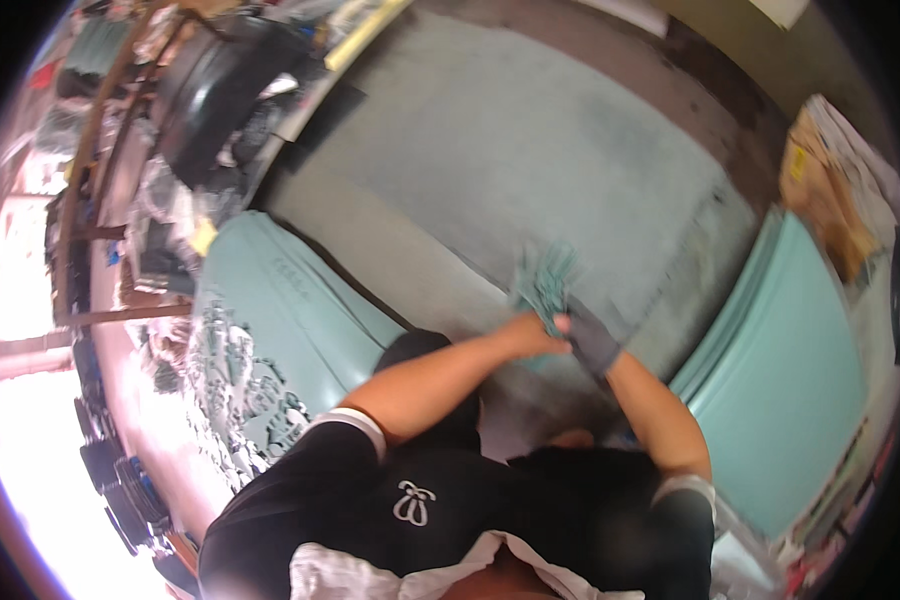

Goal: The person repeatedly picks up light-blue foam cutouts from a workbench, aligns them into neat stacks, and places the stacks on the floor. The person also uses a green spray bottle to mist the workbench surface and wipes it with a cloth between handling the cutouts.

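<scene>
Two hands meet just ahead of the black shirt (560,520): a bare left hand (532,336) and a right hand (592,342) in a dark glove. Between them, above the bench's near part, is one crumpled teal bunch (547,282), blurred, loose ends fanning away from the wearer. Left fingers appear closed on its lower end; right fingers are partly hidden, so cannot tell whether they pinch it or only rest against it. Handling estimate: light, limp, slightly rubbery, little risk of breakage; thin strands may stretch or slip out singly. Best hold: the gathered lower end, taking all strands together. Counts: bunch, 1 (strands not countable); teal sheet (280,290) at left, 1 visible, its lower part broken by many openings, uncounted; stack of teal sheets (795,380) at right, 1, several layers, exact number unclear. Beyond the hands: grey bench (570,150), 1. Farther right, brown paper bag (820,200), 1; far left, black rounded object (195,100), 1, kind unclear.
</scene>
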Demonstrator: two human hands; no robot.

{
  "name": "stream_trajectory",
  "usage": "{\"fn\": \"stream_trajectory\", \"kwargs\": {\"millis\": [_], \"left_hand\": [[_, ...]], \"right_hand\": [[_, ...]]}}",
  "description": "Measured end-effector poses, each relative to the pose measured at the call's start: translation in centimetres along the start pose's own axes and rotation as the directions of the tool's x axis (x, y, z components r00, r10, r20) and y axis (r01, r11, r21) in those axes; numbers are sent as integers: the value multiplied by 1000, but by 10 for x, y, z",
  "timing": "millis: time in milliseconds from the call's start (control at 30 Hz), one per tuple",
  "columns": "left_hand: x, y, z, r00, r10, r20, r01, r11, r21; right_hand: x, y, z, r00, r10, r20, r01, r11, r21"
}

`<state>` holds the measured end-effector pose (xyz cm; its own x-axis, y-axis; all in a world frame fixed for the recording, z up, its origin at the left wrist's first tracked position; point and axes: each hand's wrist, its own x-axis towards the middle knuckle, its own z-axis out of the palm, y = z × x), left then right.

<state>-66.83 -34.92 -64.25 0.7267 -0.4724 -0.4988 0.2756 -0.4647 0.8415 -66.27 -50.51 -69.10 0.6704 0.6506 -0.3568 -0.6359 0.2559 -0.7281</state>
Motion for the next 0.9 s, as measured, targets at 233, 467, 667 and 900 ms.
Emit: {"fn": "stream_trajectory", "kwargs": {"millis": [233,467,667,900], "left_hand": [[3,-32,6,967,-253,10,243,936,254],[2,-24,5,933,-357,-35,355,904,239],[5,-18,11,937,-323,135,340,931,-133],[2,-29,13,881,-396,260,440,888,-137]], "right_hand": [[12,34,4,987,36,-157,-56,991,-122],[23,55,-15,970,199,-140,-177,972,155],[10,32,-20,995,76,67,-99,878,468],[18,40,-12,988,135,-70,-113,960,258]]}}
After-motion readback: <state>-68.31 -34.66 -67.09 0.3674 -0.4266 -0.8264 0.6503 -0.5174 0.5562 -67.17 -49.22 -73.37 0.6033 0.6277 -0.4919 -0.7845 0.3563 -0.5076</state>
